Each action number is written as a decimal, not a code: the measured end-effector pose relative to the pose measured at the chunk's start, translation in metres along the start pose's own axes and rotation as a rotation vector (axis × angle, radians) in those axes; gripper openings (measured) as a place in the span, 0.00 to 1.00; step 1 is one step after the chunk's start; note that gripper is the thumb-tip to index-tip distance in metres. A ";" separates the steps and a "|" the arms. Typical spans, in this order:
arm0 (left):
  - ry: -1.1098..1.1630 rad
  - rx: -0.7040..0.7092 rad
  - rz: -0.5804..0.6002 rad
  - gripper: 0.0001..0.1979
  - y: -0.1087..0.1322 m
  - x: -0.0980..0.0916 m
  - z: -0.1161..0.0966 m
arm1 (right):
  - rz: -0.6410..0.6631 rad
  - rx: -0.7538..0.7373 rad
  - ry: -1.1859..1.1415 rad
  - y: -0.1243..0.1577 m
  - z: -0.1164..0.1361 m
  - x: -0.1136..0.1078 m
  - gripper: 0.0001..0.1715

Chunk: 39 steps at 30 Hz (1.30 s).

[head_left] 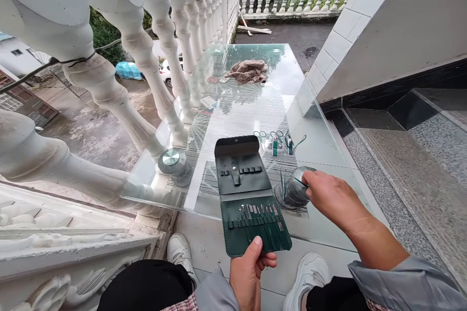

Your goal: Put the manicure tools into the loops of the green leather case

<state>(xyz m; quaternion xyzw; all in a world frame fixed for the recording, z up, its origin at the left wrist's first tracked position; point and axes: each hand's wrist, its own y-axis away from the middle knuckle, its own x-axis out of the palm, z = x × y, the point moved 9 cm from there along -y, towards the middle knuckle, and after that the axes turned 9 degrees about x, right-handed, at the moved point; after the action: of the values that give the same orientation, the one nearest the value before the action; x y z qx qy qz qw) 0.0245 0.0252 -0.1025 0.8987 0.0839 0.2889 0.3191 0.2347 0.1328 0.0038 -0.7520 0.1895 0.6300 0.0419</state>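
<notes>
My left hand [251, 267] grips the bottom edge of an unfolded dark green manicure case [233, 218], thumb on top. A row of slim metal-tipped tools [259, 211] sits in the loops of its lower panel. The upper panel has bare loops and a snap strap. My right hand [330, 197] is closed over the table's front right, pinching a slim dark green tool [301, 182] whose kind I cannot make out. Left of it, tweezers [283, 184] rest on the glass. Behind lie nail clippers [275, 146] and small scissors [260, 137].
The glass table [321, 136] has round metal-capped legs [171, 158]. On its far part lie a brown cloth [250, 72] and a small card [208, 102]. A white balustrade [134, 58] runs along the left; stone steps [386, 155] rise on the right.
</notes>
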 end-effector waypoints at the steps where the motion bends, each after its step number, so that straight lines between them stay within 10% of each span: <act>1: -0.005 -0.004 0.002 0.26 0.000 0.000 0.000 | 0.001 0.000 -0.007 0.000 -0.001 0.000 0.10; 39: 0.022 0.036 0.003 0.28 -0.001 0.001 0.000 | 0.017 -0.010 -0.116 -0.011 -0.010 0.005 0.07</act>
<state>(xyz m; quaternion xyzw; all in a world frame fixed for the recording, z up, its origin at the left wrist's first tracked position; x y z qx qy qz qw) 0.0249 0.0261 -0.1027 0.9011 0.0913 0.2978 0.3015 0.2482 0.1390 -0.0013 -0.7129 0.1898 0.6737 0.0434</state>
